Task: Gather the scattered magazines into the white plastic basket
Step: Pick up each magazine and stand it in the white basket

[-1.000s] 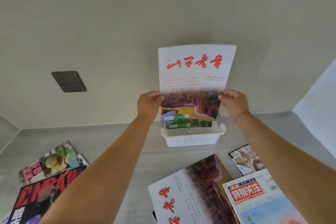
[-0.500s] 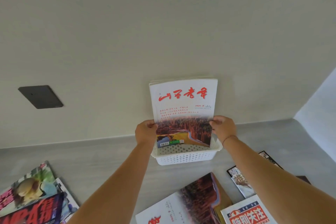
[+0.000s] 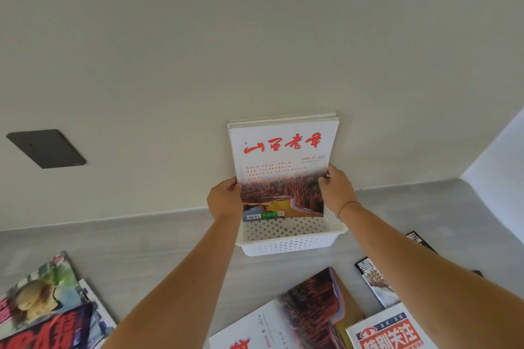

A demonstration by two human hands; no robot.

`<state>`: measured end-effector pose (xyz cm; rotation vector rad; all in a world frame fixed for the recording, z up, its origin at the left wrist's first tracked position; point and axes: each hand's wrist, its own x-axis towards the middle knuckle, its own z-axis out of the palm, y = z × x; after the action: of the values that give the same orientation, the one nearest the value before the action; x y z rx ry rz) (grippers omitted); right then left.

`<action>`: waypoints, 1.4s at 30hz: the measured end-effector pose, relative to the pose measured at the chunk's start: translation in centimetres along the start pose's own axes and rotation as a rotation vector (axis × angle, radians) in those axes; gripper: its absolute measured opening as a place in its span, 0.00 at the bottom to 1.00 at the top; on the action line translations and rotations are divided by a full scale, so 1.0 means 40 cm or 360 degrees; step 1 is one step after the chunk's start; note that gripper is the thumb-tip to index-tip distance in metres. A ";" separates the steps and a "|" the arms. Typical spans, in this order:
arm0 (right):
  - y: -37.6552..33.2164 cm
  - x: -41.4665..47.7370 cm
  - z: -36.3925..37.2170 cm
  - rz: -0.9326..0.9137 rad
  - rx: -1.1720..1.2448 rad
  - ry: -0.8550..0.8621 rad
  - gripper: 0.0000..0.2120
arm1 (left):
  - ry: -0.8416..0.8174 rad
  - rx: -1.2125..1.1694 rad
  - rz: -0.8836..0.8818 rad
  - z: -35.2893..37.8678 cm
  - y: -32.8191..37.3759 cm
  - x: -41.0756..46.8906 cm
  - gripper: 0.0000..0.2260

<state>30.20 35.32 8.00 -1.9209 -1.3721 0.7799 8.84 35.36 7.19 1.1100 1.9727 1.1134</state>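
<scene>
Pale, bare wall (image 3: 255, 37) fills the upper part of the head view, with a dark grey switch plate (image 3: 46, 149) set into it at the left and a grey wood-grain table (image 3: 141, 249) running along its foot. Against that wall stands a white perforated plastic basket (image 3: 289, 245), and upright inside it is a white-covered magazine with red calligraphy and a reddish forest photograph (image 3: 283, 167), its lower edge down within the basket and its upper half standing well above the rim. More page edges show just behind its top, from other magazines already standing there. The left hand (image 3: 225, 201) grips the magazine's left edge and the right hand (image 3: 337, 193), a thin red cord at the wrist, grips its right edge, both closed on the cover at about mid-height, just above the basket's rim. Both bare forearms reach in from the bottom of the picture. On the table nearer the camera lie loose magazines: a second white one with the same forest picture (image 3: 292, 317), a red-and-white one with bold characters (image 3: 388, 334) and a black-and-white one (image 3: 374, 278) on the right, and a colourful overlapping pile (image 3: 39, 306) at the lower left.
</scene>
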 end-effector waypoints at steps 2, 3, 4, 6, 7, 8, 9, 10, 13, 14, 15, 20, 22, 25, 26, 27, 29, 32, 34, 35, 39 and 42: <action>-0.004 -0.002 0.006 0.0042 -0.0008 -0.0101 0.14 | -0.0025 0.0006 0.0002 -0.003 -0.001 0.001 0.10; -0.007 -0.004 0.010 0.0070 0.0009 -0.0129 0.15 | -0.0043 0.0001 -0.0004 -0.005 -0.001 0.002 0.10; -0.010 -0.006 0.013 0.0093 0.0037 -0.0136 0.16 | -0.0070 -0.0001 -0.0010 -0.008 0.000 0.001 0.10; -0.015 -0.012 0.018 0.0119 0.0100 -0.0094 0.18 | -0.0098 0.0002 0.0003 -0.016 -0.002 -0.004 0.13; -0.016 -0.017 0.019 0.0129 0.0121 -0.0048 0.20 | -0.0108 0.0004 0.0006 -0.020 -0.004 -0.007 0.14; -0.016 -0.023 0.018 0.0144 0.0131 0.0011 0.22 | -0.0115 0.0000 0.0001 -0.025 -0.007 -0.012 0.12; -0.015 -0.033 0.018 0.0158 0.0140 0.0077 0.25 | -0.0119 -0.0006 -0.0012 -0.031 -0.012 -0.017 0.08; -0.012 -0.046 0.016 0.0160 0.0158 0.0147 0.27 | -0.0116 -0.0009 -0.0020 -0.040 -0.018 -0.024 0.05; -0.002 -0.111 0.015 0.0047 0.0198 0.0365 0.26 | -0.0055 -0.0066 -0.0073 -0.075 -0.048 -0.043 0.15; 0.001 -0.138 0.018 -0.0002 0.0205 0.0427 0.24 | -0.0037 -0.0080 -0.0065 -0.091 -0.061 -0.053 0.15; 0.003 -0.166 0.024 -0.0041 0.0212 0.0481 0.22 | -0.0021 -0.0087 -0.0060 -0.106 -0.077 -0.063 0.15; -0.016 -0.309 0.098 -0.0171 0.0153 0.0592 0.14 | 0.0064 -0.0093 -0.0126 -0.212 -0.171 -0.117 0.12; -0.038 -0.366 0.154 -0.0225 0.0159 0.0511 0.12 | 0.0110 -0.0115 -0.0151 -0.274 -0.209 -0.131 0.12; -0.079 -0.448 0.255 -0.0253 0.0143 0.0293 0.11 | 0.0204 -0.0081 -0.0229 -0.381 -0.278 -0.145 0.12; -0.093 -0.475 0.291 -0.0255 0.0153 0.0187 0.11 | 0.0228 -0.0049 -0.0265 -0.421 -0.304 -0.149 0.12; -0.107 -0.501 0.327 -0.0255 0.0161 0.0074 0.10 | 0.0248 -0.0018 -0.0298 -0.462 -0.331 -0.152 0.13; -0.133 -0.551 0.395 -0.0255 0.0175 -0.0150 0.11 | 0.0272 0.0039 -0.0350 -0.544 -0.391 -0.160 0.13; -0.170 -0.618 0.493 -0.0226 0.0214 -0.0487 0.14 | 0.0318 0.0110 -0.0448 -0.663 -0.486 -0.179 0.13; -0.194 -0.659 0.553 -0.0168 0.0188 -0.0688 0.14 | 0.0385 0.0164 -0.0546 -0.737 -0.552 -0.197 0.14; -0.205 -0.679 0.581 -0.0130 0.0159 -0.0777 0.13 | 0.0407 0.0204 -0.0580 -0.772 -0.581 -0.208 0.14; -0.241 -0.764 0.675 0.0030 0.0099 -0.1066 0.07 | 0.0532 0.0274 -0.0633 -0.901 -0.677 -0.252 0.13; -0.255 -0.829 0.734 0.0178 0.0159 -0.1206 0.12 | 0.0553 0.0452 -0.0832 -0.982 -0.739 -0.277 0.17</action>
<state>-7.48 10.88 1.14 -1.6923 -1.5987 1.7153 -28.59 2.31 0.38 0.4855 2.5561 0.7936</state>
